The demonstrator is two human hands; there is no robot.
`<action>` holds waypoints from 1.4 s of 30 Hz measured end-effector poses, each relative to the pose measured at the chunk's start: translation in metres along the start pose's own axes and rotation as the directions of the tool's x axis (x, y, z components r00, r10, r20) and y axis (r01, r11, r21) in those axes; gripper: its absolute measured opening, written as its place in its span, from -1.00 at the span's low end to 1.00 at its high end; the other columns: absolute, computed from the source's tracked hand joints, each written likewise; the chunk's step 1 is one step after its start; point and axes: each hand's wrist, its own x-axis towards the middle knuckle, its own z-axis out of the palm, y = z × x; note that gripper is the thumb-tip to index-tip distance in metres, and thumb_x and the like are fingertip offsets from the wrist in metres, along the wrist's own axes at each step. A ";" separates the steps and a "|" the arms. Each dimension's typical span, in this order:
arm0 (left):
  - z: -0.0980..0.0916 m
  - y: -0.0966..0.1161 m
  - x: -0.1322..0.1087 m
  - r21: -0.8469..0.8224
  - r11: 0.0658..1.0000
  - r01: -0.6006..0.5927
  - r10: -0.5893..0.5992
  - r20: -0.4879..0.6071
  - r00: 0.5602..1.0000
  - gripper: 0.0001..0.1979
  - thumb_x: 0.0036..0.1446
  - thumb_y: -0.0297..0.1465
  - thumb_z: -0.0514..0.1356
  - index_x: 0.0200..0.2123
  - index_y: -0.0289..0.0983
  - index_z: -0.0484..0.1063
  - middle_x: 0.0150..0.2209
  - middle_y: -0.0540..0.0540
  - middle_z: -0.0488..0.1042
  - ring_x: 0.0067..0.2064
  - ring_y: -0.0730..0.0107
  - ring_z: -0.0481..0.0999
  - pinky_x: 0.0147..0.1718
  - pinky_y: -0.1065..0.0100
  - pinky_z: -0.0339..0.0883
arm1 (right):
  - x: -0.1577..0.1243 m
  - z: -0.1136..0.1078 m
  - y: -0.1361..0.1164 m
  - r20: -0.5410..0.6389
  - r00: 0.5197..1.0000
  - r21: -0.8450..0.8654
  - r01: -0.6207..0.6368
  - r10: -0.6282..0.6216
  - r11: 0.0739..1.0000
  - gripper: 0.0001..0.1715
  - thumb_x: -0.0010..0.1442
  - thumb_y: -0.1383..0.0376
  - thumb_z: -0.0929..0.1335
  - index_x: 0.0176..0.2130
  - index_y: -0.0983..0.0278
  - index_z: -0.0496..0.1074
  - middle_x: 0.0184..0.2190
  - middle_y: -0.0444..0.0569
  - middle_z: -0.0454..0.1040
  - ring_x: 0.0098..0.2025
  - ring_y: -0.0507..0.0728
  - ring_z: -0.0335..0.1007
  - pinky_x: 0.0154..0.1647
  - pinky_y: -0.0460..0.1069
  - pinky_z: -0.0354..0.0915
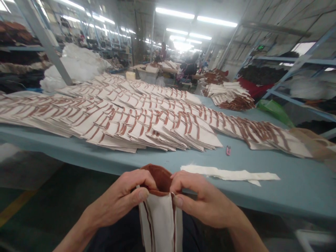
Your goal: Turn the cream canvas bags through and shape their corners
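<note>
Both hands grip the top rim of a tube-like sewn piece, a boot shaft (160, 217) by its look, with white cloth outside, brown strips along its seams and a brown lining. My left hand (123, 192) pinches the left side of the rim, thumb outside and fingers inside. On the right side, my right hand (202, 196) holds the rim the same way, its thumb by a seam. The piece hangs upright in front of my lap, its mouth held open; the lower end runs out of view.
Overlapping rows of similar white-and-brown pieces (147, 126) cover much of the blue table (296, 185). Small pink thread snips (228, 151) and white cloth strips (231, 174) lie near its front edge. A metal post (46, 42) rises at left; shelves (294, 59) stand at right.
</note>
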 end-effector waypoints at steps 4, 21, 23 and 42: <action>0.015 0.009 0.012 -0.084 0.995 0.061 -0.064 -0.037 0.997 -0.59 0.25 -0.04 0.27 -0.40 -0.29 0.45 -0.43 0.04 0.40 -0.38 0.42 0.33 -0.35 0.44 0.21 | 0.005 0.009 -0.004 -0.045 0.999 -0.119 -0.007 0.002 0.993 -0.82 0.34 0.33 0.33 -0.35 0.24 0.40 -0.41 -0.16 0.46 -0.34 0.05 0.30 -0.26 -0.05 0.17; 0.013 -0.013 0.032 -0.086 0.971 0.225 -0.212 0.138 0.968 -0.60 0.36 -0.17 0.10 -0.47 -0.29 0.32 -0.50 0.11 0.12 -0.46 0.50 0.07 -0.50 0.45 0.00 | 0.017 0.003 0.028 -0.021 0.988 0.004 -0.151 0.151 0.988 -0.84 0.30 0.29 0.40 -0.29 0.23 0.32 -0.37 -0.18 0.43 -0.32 0.05 0.31 -0.25 -0.06 0.18; 0.015 -0.012 0.029 -0.070 0.977 0.199 -0.192 0.096 0.977 -0.62 0.37 -0.23 0.08 -0.48 -0.29 0.32 -0.50 0.11 0.15 -0.46 0.51 0.09 -0.49 0.45 0.01 | 0.020 0.004 0.028 -0.001 0.986 0.084 -0.166 0.166 0.983 -0.80 0.30 0.24 0.41 -0.28 0.23 0.31 -0.38 -0.19 0.41 -0.33 0.04 0.29 -0.27 -0.07 0.19; 0.032 -0.003 -0.002 -0.183 0.954 0.236 -0.267 -0.169 0.949 -0.62 0.24 -0.23 0.07 -0.59 -0.22 0.11 -0.58 0.11 0.05 -0.52 0.51 0.05 -0.53 0.45 0.00 | 0.010 0.049 0.005 -0.358 0.932 0.072 -0.030 0.054 0.997 -0.89 0.23 0.27 0.35 -0.20 0.23 0.39 -0.23 -0.06 0.51 -0.15 0.13 0.43 -0.05 0.01 0.30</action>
